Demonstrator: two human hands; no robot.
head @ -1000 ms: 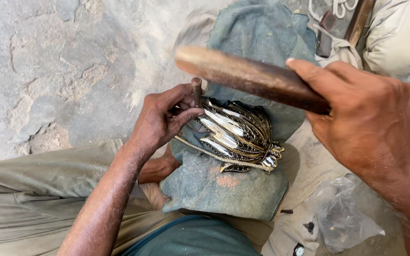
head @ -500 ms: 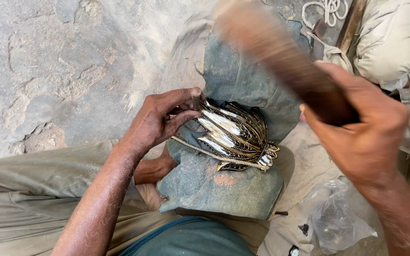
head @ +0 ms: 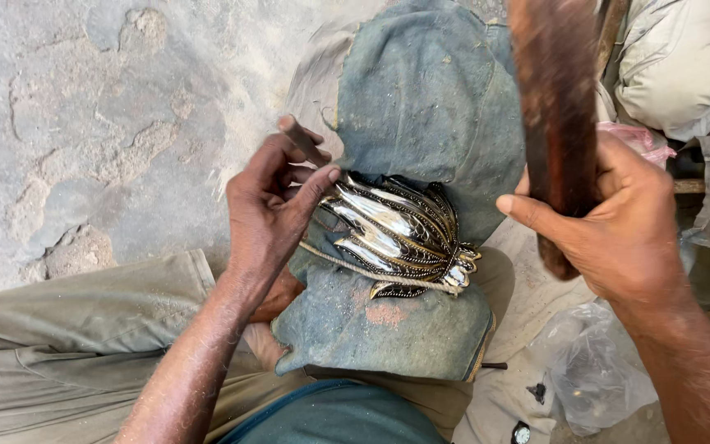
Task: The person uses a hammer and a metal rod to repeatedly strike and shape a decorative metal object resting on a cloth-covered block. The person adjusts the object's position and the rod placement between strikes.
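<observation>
Left hand (head: 269, 218) fingers pinch a thin punch (head: 304, 141) at the metal leaf ornament (head: 396, 238). Right hand (head: 610, 222) fingers wrap a wooden mallet (head: 554, 107), raised above. Ribs largely embossed; edges seemingly left.

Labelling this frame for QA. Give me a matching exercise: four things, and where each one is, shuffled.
Things:
1. metal leaf ornament
2. wooden stick
3. small punch
4. clear plastic bag

Places:
A. on the ground at lower right
B. raised upright in the right hand
C. lying on the blue-grey cloth pad
D. pinched in the left hand's fingers, by the ornament's left edge

Pairs: 1-C, 2-B, 3-D, 4-A
</observation>
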